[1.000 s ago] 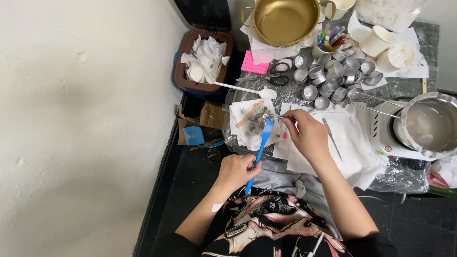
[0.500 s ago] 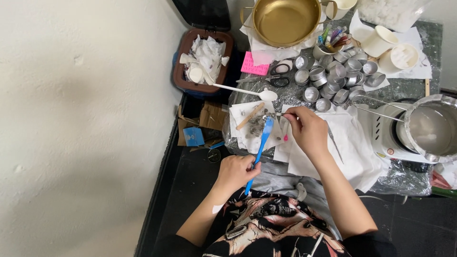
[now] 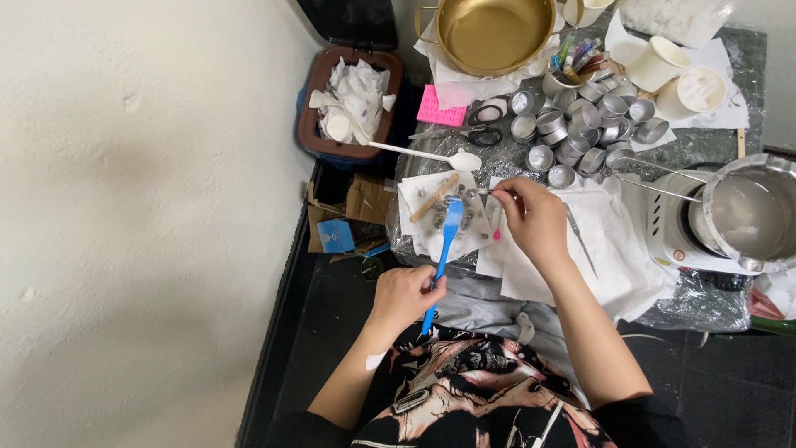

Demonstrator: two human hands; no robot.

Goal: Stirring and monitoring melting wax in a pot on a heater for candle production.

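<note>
Left hand [image 3: 405,296] clamps slim blue spatula [image 3: 444,245]; right hand [image 3: 535,220] pinches thin metal pin [image 3: 483,192] — tiny.

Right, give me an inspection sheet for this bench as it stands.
Surface: foil-covered table, white paper sheets spread over it.
Job's things: blue plastic spatula; thin metal tweezers; small grey metal bits on paper.
Clutter: empty silver tealight cups, gold pot, white spoon, melting pot.
Grippers: left hand grips spatula; right hand pinches tweezers.
Cables: nothing seen.
Surroundings: white wall, full waste bin.
</note>
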